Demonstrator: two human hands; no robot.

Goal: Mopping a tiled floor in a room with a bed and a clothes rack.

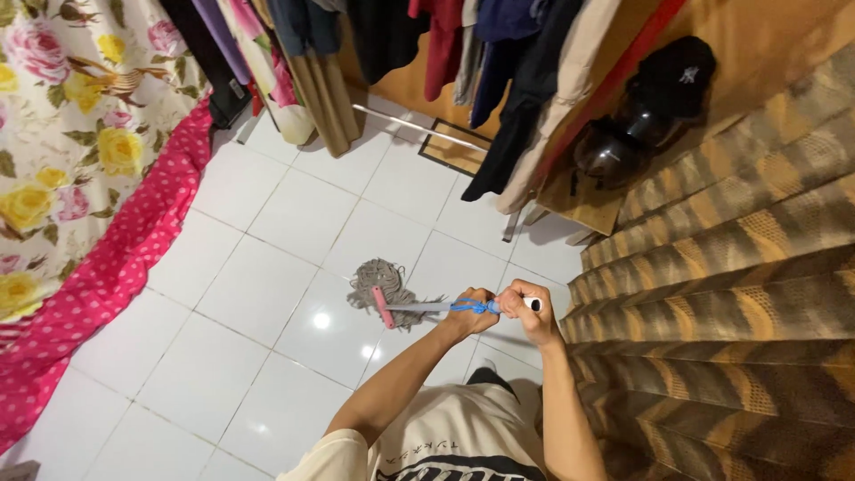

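Observation:
Both my hands grip a mop handle (426, 306) in front of me. My left hand (470, 311) holds it lower down, by a blue cord tied around the shaft. My right hand (525, 307) is wrapped around the top end, where the white tip sticks out. The grey stringy mop head (378, 281), with a pink clamp bar, rests on the white tiled floor (267, 267) just beyond my hands.
A bed with a floral sheet and pink dotted skirt (98, 258) fills the left. Hanging clothes (499, 71) line the far wall. A patterned brown mattress or cushion stack (730, 267) is on the right, with a dark helmet and cap (650, 107) above.

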